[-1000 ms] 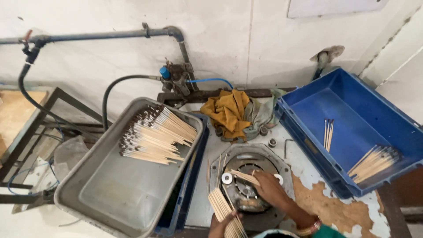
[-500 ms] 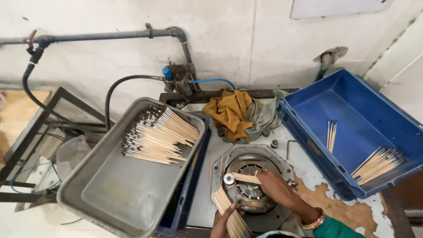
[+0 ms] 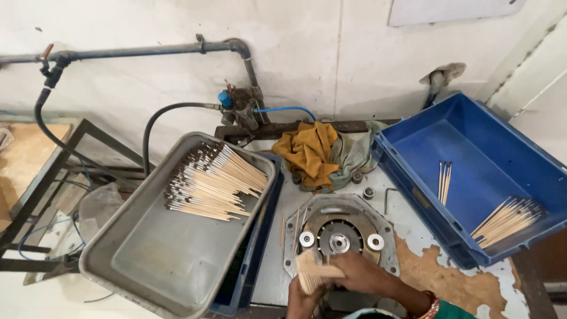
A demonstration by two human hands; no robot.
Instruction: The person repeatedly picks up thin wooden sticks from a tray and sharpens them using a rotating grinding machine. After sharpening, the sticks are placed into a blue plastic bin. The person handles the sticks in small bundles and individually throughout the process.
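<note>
We see the left hand [image 3: 302, 297] and right hand [image 3: 360, 274] both closed on a bundle of sticks [image 3: 313, 272] at the near edge, just before the round metal fixture [image 3: 338, 230]. Left lies the grey tray [image 3: 159, 266]; right, the blue crate [image 3: 472, 159].

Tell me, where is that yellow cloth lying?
The yellow cloth lies at the back of the bench, between the grey tray and the blue crate.

Soft even daylight, slight wide-angle warp.
</note>
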